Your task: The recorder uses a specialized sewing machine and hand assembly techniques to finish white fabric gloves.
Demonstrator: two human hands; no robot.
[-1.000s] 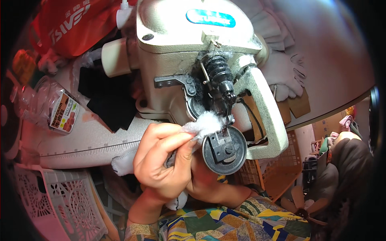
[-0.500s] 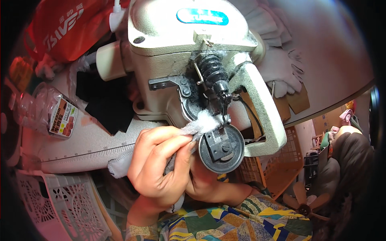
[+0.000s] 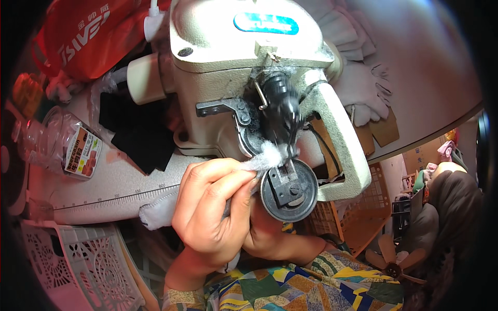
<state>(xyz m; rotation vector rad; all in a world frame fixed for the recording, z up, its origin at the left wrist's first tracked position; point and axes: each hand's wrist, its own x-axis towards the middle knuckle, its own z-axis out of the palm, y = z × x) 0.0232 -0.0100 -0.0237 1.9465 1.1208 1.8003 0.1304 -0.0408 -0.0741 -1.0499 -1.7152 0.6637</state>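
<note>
The pale bench (image 3: 430,78) is being taken up chiefly by a cream sewing machine (image 3: 207,85), with a red bag (image 3: 93,36) being kept behind it on the left. A white crate (image 3: 85,233) is being seen below the bench edge, while pale gloves (image 3: 360,98) are being left beside the machine on the right. A black cloth (image 3: 140,145) and a clear jar (image 3: 65,127) are being kept on the left.

At the front, the left hand (image 3: 212,207) is being held close to the machine, its fingers (image 3: 240,202) being pinched on a fluffy white piece (image 3: 259,161). The right hand (image 3: 265,225) is being largely hidden behind it; what its fingers are doing cannot be told. The black linkage (image 3: 282,114) is being blurred, apparently by running.

The toothed disc (image 3: 303,182) is being met closely by the piece, whose tuft is being presented at the disc's upper left, just under the linkage — actual contact cannot be made out. Good work is probably being served by a light, even pinch near the edge, with loose fibres being tucked in and the fingertips being kept clear — above all, of the moving linkage.
</note>
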